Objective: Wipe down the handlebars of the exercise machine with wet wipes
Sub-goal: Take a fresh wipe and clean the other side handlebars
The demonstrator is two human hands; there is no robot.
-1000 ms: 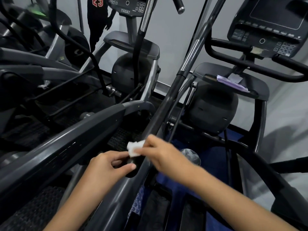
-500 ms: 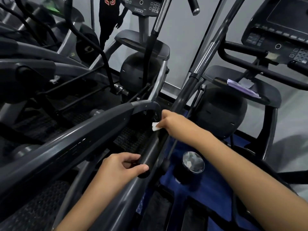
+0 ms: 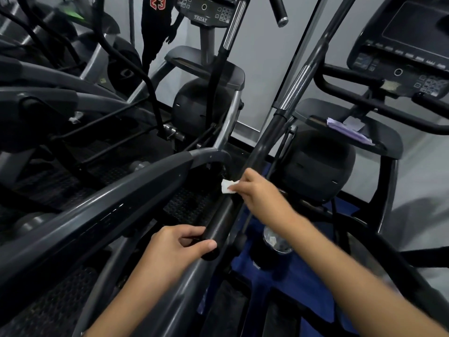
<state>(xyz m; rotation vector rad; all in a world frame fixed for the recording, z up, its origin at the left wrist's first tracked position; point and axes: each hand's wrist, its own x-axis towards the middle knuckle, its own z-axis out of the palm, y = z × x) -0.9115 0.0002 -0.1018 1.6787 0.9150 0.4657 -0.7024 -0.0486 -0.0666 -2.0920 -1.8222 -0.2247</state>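
A long black handlebar point(image 3: 263, 147) of the exercise machine slants from bottom centre up to the top right, with a chrome band partway up. My left hand point(image 3: 177, 249) grips its lower black end. My right hand point(image 3: 257, 193) holds a small white wet wipe point(image 3: 227, 186) against the bar, a little above the left hand. Only a corner of the wipe shows beside the fingers.
A purple wipes packet point(image 3: 347, 128) lies on the machine's shelf at right, below its console point(image 3: 401, 49). A dark bottle with a shiny lid point(image 3: 274, 242) stands on blue flooring. A second machine's console point(image 3: 206, 10) and grey frame rail point(image 3: 97, 215) crowd the left. A person in a dark jersey point(image 3: 155, 25) stands at the back.
My right hand slid the wipe up the handlebar, away from my left hand, and has barely moved in the last half second. My left hand kept its grip on the bar's end.
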